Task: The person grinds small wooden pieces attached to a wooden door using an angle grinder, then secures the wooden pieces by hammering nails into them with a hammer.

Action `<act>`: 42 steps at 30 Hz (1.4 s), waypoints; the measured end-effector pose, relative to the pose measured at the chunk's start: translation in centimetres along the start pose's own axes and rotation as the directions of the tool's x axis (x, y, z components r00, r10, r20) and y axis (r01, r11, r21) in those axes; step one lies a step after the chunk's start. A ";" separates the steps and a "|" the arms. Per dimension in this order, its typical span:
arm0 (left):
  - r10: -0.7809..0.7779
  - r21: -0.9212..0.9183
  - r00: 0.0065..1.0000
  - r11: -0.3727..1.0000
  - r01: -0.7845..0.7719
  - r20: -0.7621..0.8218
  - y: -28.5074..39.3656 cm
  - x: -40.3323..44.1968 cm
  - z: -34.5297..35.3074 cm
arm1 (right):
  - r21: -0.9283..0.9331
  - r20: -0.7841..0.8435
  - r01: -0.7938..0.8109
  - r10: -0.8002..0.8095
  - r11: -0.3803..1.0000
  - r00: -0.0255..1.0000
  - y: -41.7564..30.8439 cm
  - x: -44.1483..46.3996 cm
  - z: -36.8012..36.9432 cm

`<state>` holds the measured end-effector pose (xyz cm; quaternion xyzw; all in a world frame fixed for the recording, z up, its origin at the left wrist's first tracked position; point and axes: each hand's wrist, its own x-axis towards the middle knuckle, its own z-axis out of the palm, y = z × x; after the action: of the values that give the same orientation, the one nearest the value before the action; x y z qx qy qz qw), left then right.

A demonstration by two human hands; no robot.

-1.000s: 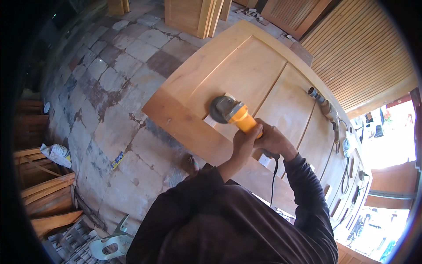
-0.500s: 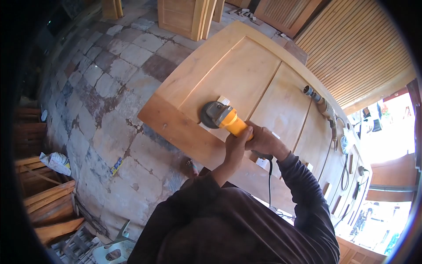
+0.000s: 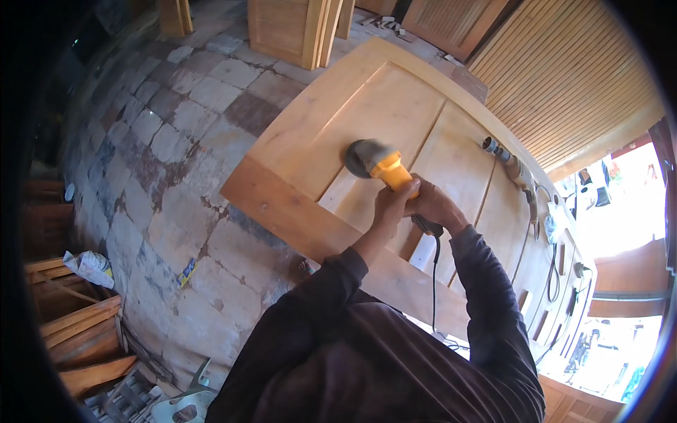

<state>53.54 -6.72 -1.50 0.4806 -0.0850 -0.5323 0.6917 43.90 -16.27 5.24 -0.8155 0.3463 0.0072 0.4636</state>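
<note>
A yellow angle grinder point(image 3: 392, 169) with a dark round disc point(image 3: 357, 156) is over a pale wooden door point(image 3: 395, 92) lying flat. The disc seems to rest on the recessed panel; its head is smeared by motion. My left hand point(image 3: 393, 206) is wrapped round the grinder's body from the near left side. My right hand point(image 3: 435, 207) closes round its rear end, fingers partly hidden. From the tool's back a black cord point(image 3: 434, 268) hangs down past the door's near edge. A pale wood strip point(image 3: 337, 192) lies near the disc.
Another power tool point(image 3: 513, 168) lies on the door's far side, with cords beyond it. A slatted panel point(image 3: 564, 77) leans at the back right. Wooden pieces point(image 3: 77, 317) and a white bag point(image 3: 89, 268) are on the tiled floor point(image 3: 176, 204) to the left.
Both hands have moved the grinder away from the door's near edge, up and slightly right across the panel. More of the pale strip and the tool's rear now shows.
</note>
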 end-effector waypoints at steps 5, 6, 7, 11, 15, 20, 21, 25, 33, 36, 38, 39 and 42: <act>-0.004 0.169 1.000 0.986 0.005 -0.004 0.3 1.6 0.4 | 0.141 -0.088 0.059 -0.046 0.988 0.995 2.5 0.1 0.3; -0.015 0.200 1.000 0.980 0.011 0.017 0.7 1.2 0.8 | 0.164 -0.109 0.048 -0.030 0.985 0.994 2.1 -0.5 0.3; -0.009 0.232 0.998 0.973 -0.004 0.056 1.0 0.8 1.2 | 0.183 -0.132 0.038 -0.013 0.982 0.991 1.8 -1.1 0.2; -0.032 0.260 0.983 0.965 -0.016 0.180 3.8 -2.0 2.9 | 0.328 -0.157 0.100 -0.050 0.939 0.986 -0.5 -5.2 -1.9; 0.093 0.325 0.978 0.934 -0.150 0.187 3.9 -6.5 4.3 | 0.536 -0.198 0.103 0.006 0.838 0.980 -1.1 -8.7 -3.5; 0.591 0.515 0.560 0.265 -0.815 0.581 -1.3 -12.6 4.8 | 0.689 -0.197 0.075 0.087 0.721 0.977 0.2 -12.8 -4.7; 0.574 0.507 0.503 0.170 -0.845 0.646 -1.6 -13.8 5.5 | 0.701 -0.208 0.086 0.088 0.708 0.974 1.0 -13.5 -4.7; 0.535 0.472 0.321 -0.171 -0.865 0.781 -3.2 -15.0 6.8 | 0.725 -0.293 0.177 0.065 0.666 0.954 3.9 -15.6 -4.2; 0.482 0.397 0.218 -0.307 -0.865 0.849 -4.4 -17.1 8.4 | 0.779 -0.399 0.245 0.156 0.577 0.903 4.0 -20.6 -2.6; 0.458 0.343 0.158 -0.355 -0.870 0.875 -4.5 -18.2 8.0 | 0.639 -0.511 0.301 0.099 0.708 0.854 5.1 -21.3 -1.0; 0.450 0.304 0.118 -0.368 -0.879 0.885 -4.4 -19.0 7.8 | 0.728 -0.488 0.250 0.227 0.639 0.843 4.8 -22.5 -0.5; 0.449 0.287 0.103 -0.364 -0.886 0.887 -4.4 -19.3 7.6 | 0.732 -0.496 0.259 0.232 0.630 0.836 4.6 -22.9 0.0; 0.436 0.242 0.067 -0.360 -0.901 0.898 -4.6 -19.9 6.7 | 0.742 -0.505 0.245 0.279 0.624 0.816 4.2 -23.8 1.2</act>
<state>38.00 5.83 6.36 0.4299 -0.7840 0.1050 0.4353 23.79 -3.39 9.33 -0.4900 0.4456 -0.3863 0.6420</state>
